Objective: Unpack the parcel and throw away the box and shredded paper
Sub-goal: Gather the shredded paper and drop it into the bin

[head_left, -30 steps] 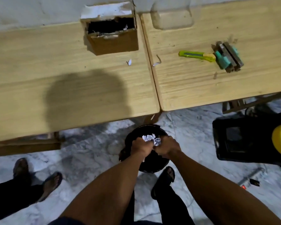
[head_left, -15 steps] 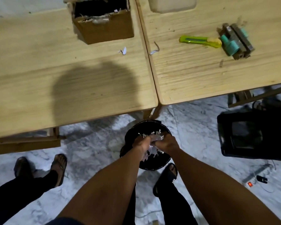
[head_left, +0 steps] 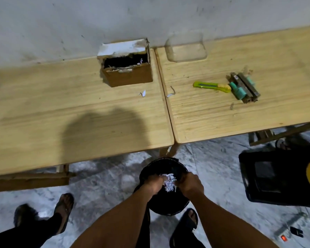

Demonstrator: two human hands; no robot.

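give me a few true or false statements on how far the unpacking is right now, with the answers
1. The left hand and the right hand grip a wad of shredded paper over the black bin. True.
2. The cardboard box lies in the bin. False: it stands on the left table, by the wall.
3. The utility knife lies on the right table. True.
4. The box is sealed. False: its top is torn open.
5. No paper is on the tables. False: small paper scraps lie near the seam between them.
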